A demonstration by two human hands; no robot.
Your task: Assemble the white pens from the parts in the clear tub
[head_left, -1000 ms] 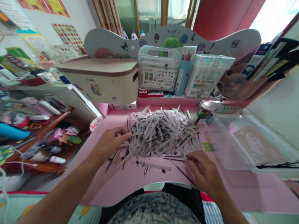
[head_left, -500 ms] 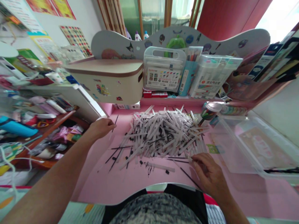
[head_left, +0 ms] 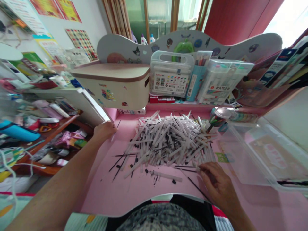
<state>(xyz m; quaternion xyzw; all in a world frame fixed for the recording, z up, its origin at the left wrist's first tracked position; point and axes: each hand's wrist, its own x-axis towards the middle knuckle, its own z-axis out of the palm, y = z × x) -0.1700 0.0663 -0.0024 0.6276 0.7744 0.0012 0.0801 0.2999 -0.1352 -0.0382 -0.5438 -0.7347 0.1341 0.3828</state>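
Observation:
My left hand [head_left: 106, 130], at the left side of the pink desk, pinches a thin pen refill [head_left: 118, 124], dark at its upper end and paler below. My right hand [head_left: 216, 179] lies low at the right front of the pile, fingertips pressed together; what they hold, if anything, is too small to make out. Black refills [head_left: 184, 168] lie at those fingertips, and another dark refill [head_left: 196, 186] slants beside the thumb. Between the hands spreads a big heap of translucent white pen barrels [head_left: 168, 138]. A single barrel [head_left: 167, 176] and small black plugs [head_left: 174, 181] lie in front.
A clear plastic bin [head_left: 243, 171] stands on the right, beside a lidded jar [head_left: 220, 115]. Behind the heap, a shelf carries a cream storage box [head_left: 113, 88] and marker cases [head_left: 170, 75]. Cluttered shelves [head_left: 57, 128] stand to the left.
The view has tilted slightly, shifting everything a little down and right. The refill in my left hand shows a paler lower end now. My right hand has hardly moved.

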